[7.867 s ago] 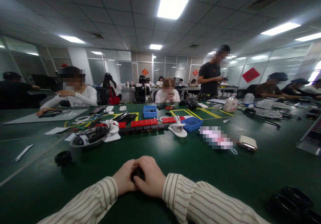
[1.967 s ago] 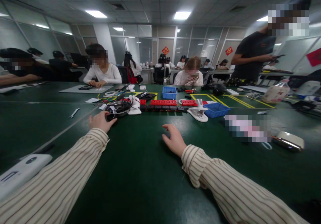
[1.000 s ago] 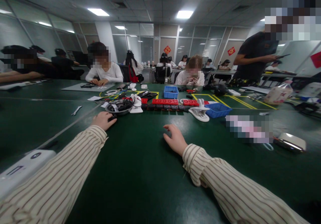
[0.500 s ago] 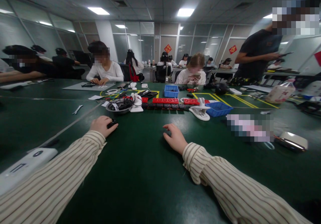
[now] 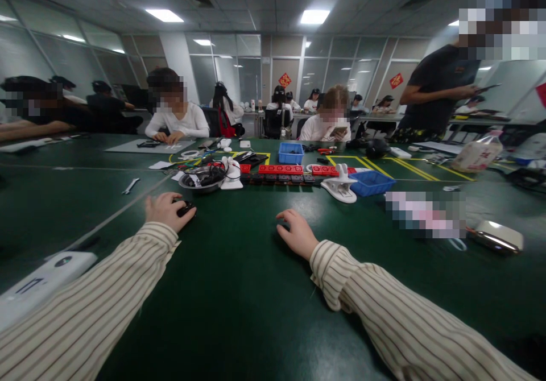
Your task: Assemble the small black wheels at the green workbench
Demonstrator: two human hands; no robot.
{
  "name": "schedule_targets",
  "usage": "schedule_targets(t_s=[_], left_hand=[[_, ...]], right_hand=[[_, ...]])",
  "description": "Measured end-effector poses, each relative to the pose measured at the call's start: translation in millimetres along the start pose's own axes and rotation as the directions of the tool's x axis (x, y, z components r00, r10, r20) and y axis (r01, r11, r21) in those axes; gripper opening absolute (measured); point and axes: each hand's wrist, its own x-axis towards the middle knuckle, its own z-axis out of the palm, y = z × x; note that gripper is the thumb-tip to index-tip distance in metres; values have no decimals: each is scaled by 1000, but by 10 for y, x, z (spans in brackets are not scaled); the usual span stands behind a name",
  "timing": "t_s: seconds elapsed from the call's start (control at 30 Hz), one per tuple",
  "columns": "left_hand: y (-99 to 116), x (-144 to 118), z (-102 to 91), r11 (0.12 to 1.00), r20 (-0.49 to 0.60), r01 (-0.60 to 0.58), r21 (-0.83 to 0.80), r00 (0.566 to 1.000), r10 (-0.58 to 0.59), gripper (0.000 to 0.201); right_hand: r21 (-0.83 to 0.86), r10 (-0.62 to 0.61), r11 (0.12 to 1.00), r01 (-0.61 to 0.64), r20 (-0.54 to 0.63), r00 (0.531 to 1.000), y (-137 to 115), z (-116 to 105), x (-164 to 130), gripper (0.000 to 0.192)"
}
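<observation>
My left hand (image 5: pixel 165 213) rests on the green table (image 5: pixel 230 290) with its fingers curled round a small black object (image 5: pixel 184 208). The hand hides most of that object, so its kind is not clear. Palm down on the table, my right hand (image 5: pixel 296 233) has its thumb and fingers apart and holds nothing. Beyond both hands stands a row of red power strips (image 5: pixel 280 169) with black parts along its near side. A metal bowl (image 5: pixel 200 186) full of black cables lies past my left hand.
White clips (image 5: pixel 341 185) stand by both ends of the row. Blue bins (image 5: pixel 372 183) lie behind and right. A wrench (image 5: pixel 131 186) is at left, a white device (image 5: pixel 46 281) beside my left sleeve, a shiny case (image 5: pixel 498 237) at right. People sit across the table; one person stands at right.
My left hand has shifted slightly left with the black object, its fingers lifting and spreading a little. The right hand stays put. Across the table, a seated person's phone has lowered and tilted.
</observation>
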Motion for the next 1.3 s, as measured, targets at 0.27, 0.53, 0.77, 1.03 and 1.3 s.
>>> schedule_targets(t_s=[0.27, 0.53, 0.77, 1.03, 1.3], left_hand=[[117, -100, -204, 996, -293, -48, -74, 956, 24, 30], [1677, -655, -484, 303, -215, -760, -575, 498, 840, 18], [2689, -888, -616, 194, -31, -661, -725, 313, 949, 72], [2881, -818, -689, 264, 145, -704, -659, 225, 963, 76], [2859, -837, -667, 275, 140, -705, -654, 245, 959, 72]], right_hand=[[22, -19, 1000, 19, -19, 1000, 6, 5, 11, 11], [2, -5, 1000, 6, -129, 992, -64, -68, -11, 22], [-56, 27, 998, -41, -222, 975, -482, -616, 110, 23], [-306, -194, 940, 150, -120, 974, -1084, -2363, -853, 43], [-756, 578, 551, -354, 40, 815, -47, -3034, -2243, 61]])
